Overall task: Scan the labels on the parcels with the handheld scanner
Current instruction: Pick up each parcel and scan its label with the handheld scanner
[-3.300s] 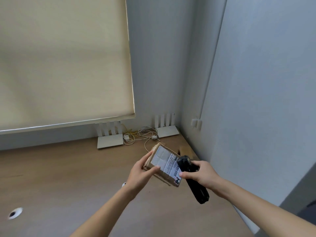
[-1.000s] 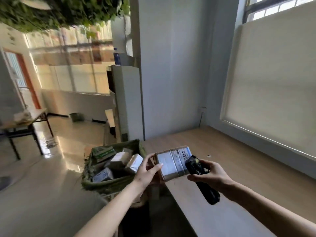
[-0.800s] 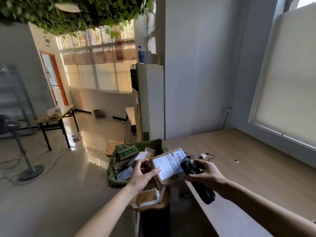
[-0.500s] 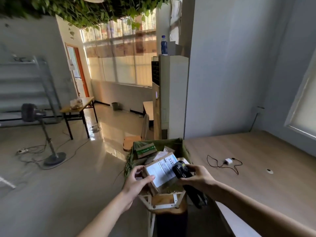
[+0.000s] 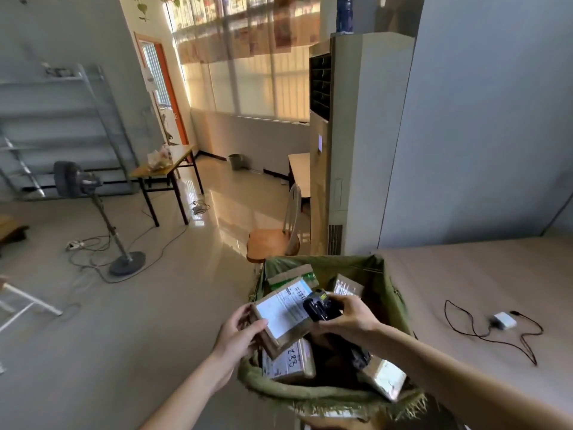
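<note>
Left hand (image 5: 240, 333) grips parcel (image 5: 280, 318); right hand (image 5: 347, 316) grips scanner (image 5: 319, 307), lower centre. Keep ur label flat, aim square at barcode.

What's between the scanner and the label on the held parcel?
Nothing visible. The right hand holds the scanner right at the edge of the white label on the parcel gripped by the left hand, above the green sack.

Green sack (image 5: 389, 293) mouth open; parcels (image 5: 288, 361) crowd bottom; wooden chair (image 5: 273, 243) behind rim.
</note>
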`<state>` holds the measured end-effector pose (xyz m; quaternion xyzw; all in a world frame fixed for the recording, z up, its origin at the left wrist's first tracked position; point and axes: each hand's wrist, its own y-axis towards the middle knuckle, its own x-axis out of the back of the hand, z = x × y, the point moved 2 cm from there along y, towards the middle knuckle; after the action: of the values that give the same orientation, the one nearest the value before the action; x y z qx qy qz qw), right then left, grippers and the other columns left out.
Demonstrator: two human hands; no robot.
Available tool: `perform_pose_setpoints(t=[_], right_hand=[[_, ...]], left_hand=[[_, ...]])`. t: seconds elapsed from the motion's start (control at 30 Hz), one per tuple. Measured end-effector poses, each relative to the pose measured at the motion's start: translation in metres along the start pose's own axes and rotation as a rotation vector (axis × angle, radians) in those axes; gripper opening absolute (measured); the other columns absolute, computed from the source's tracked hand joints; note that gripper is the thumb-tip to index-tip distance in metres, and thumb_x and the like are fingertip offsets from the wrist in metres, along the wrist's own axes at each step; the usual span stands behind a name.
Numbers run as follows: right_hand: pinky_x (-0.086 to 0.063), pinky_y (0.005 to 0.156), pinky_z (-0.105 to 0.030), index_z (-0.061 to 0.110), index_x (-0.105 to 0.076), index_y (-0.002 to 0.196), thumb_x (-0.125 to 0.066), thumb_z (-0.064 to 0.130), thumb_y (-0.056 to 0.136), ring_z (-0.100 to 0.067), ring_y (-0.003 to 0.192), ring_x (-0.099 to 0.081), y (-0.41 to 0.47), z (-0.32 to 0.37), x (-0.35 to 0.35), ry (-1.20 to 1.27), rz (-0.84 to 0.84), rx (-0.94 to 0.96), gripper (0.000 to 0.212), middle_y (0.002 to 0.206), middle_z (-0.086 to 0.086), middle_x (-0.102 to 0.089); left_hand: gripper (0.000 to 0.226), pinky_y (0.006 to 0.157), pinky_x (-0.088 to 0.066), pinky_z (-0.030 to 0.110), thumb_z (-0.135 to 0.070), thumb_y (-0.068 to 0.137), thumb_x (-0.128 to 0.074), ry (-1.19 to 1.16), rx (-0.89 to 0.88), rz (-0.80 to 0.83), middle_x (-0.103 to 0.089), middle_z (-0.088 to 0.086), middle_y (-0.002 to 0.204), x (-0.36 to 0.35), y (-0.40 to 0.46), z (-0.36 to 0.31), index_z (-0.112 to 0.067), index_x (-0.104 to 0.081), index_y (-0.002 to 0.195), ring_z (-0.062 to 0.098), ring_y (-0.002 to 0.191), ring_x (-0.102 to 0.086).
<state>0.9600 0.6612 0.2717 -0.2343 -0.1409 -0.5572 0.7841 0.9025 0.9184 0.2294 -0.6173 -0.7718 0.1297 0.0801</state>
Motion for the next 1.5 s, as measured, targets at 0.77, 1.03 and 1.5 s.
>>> perform_pose_setpoints(t=[0.77,1.03,1.5], right_hand=[[-0.051,0.057,-0.011,0.037,-0.066,0.111,-0.094,0.043,0.062,0.000,0.077,-0.068,0.226,-0.058,-0.031,-0.327,0.062,-0.263,0.057,0.088,0.012,-0.071],[-0.057,0.074,-0.020,0.037,-0.064,0.120,-0.092,0.051,0.063,-0.003,0.089,-0.065,0.229,-0.045,-0.005,-0.418,-0.081,-0.284,0.065,0.099,0.015,-0.067],[-0.054,0.074,-0.022,0.036,-0.066,0.122,-0.088,0.052,0.063,0.000,0.083,-0.063,0.044,-0.063,0.136,-0.365,-0.451,-0.484,0.065,0.097,0.014,-0.070]], left_hand=[[0.048,0.100,-0.037,0.026,-0.039,0.092,-0.070,0.546,0.214,0.097,-0.054,0.001,0.137,0.034,0.252,0.057,-0.019,-0.057,0.133,0.021,0.133,-0.048],[0.031,0.104,-0.039,0.035,-0.039,0.094,-0.067,0.676,0.037,0.228,-0.054,-0.007,0.136,0.022,0.301,0.006,-0.035,-0.060,0.124,0.018,0.132,-0.046],[0.054,0.101,-0.042,0.033,-0.055,0.089,-0.063,0.835,-0.339,0.684,-0.057,-0.014,0.132,-0.193,0.248,-0.061,-0.044,-0.049,0.140,0.014,0.127,-0.052]])
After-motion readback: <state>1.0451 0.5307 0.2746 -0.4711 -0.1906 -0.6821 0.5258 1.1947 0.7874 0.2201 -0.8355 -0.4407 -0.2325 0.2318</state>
